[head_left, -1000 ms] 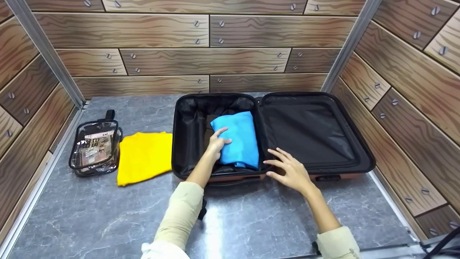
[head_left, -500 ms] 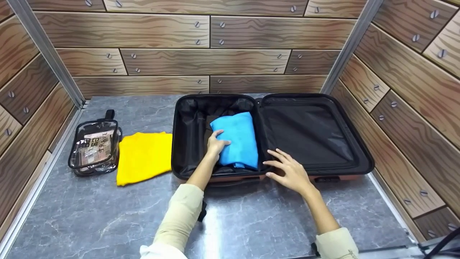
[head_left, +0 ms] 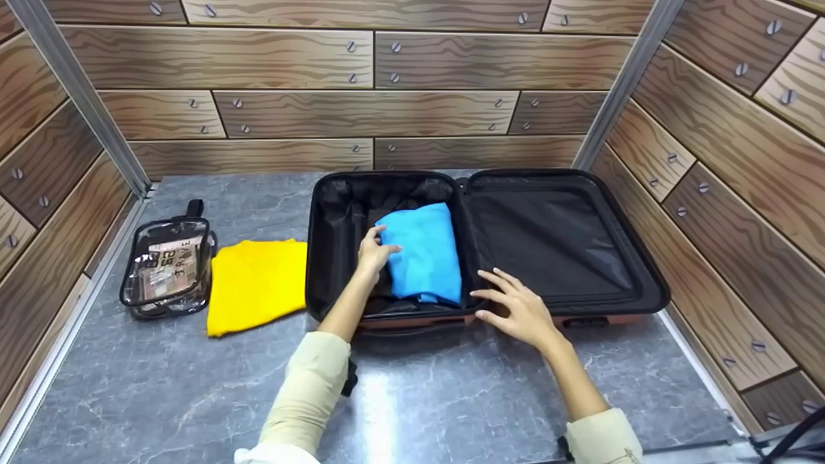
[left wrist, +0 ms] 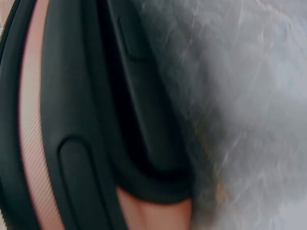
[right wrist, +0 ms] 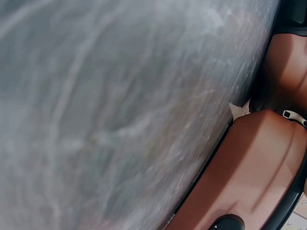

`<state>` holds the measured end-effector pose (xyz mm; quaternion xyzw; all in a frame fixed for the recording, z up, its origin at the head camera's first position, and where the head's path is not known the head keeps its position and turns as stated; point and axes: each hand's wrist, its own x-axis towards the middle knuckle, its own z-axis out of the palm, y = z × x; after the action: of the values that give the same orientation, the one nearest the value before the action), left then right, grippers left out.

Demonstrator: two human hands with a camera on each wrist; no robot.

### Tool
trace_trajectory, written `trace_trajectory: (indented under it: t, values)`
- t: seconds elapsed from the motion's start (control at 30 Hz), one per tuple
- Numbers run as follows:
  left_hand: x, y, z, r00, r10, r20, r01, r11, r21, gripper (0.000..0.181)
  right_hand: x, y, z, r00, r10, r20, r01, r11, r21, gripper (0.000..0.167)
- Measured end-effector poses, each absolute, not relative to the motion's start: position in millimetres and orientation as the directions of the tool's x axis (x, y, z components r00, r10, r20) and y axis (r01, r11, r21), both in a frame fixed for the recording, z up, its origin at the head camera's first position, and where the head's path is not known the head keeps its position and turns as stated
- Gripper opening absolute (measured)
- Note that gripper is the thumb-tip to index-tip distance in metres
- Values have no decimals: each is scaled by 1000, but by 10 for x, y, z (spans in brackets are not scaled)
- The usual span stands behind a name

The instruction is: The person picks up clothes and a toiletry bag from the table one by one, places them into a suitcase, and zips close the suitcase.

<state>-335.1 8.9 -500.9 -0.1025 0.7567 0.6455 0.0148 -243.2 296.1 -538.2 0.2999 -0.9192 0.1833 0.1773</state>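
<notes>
A folded blue cloth (head_left: 425, 258) lies in the right part of the suitcase's left half (head_left: 335, 258). At the cloth's left edge is my left hand (head_left: 375, 254), fingers loosely bent, thumb over the cloth; whether it touches is unclear. My right hand (head_left: 519, 309) hovers with spread fingers at the front of the hinge between the halves, holding nothing. The left wrist view shows the suitcase's black handle (left wrist: 153, 120); the right wrist view shows its brown shell (right wrist: 240, 167). Neither wrist view shows a hand.
Left of the suitcase, a yellow cloth (head_left: 258, 283) lies flat on the grey marbled table (head_left: 193, 386). Beside it stands a clear black-edged pouch (head_left: 167, 267) with items inside. The suitcase's right half (head_left: 554, 238) lies open. Wood-patterned walls surround the table on three sides.
My left hand has slid left from the middle of the blue cloth to its left edge. My right hand has stayed nearly still.
</notes>
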Motion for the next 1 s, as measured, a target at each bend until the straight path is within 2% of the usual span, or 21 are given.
trace_trajectory:
  t: [0.3, 0.43, 0.7, 1.0]
  values:
    - [-3276, -281, -4771, -996, 51, -77, -67, 163, 984, 50, -2434, 2946, -5405, -752, -488, 444, -622, 748, -232, 36]
    - [-3212, -515, -4667, -997, 75, 2, 14, 147, 989, 45, -2435, 2949, -5400, -750, -489, 445, -624, 746, -232, 36]
    - [-3030, -1069, -4569, -995, 66, 78, 89, 168, 982, 41, -2436, 2962, -5401, -757, -491, 430, -619, 750, -234, 36]
    - [-2828, -1636, -4688, -999, -32, 13, 8, 156, 988, 43, -2436, 2967, -5392, -759, -489, 430, -614, 757, -223, 35]
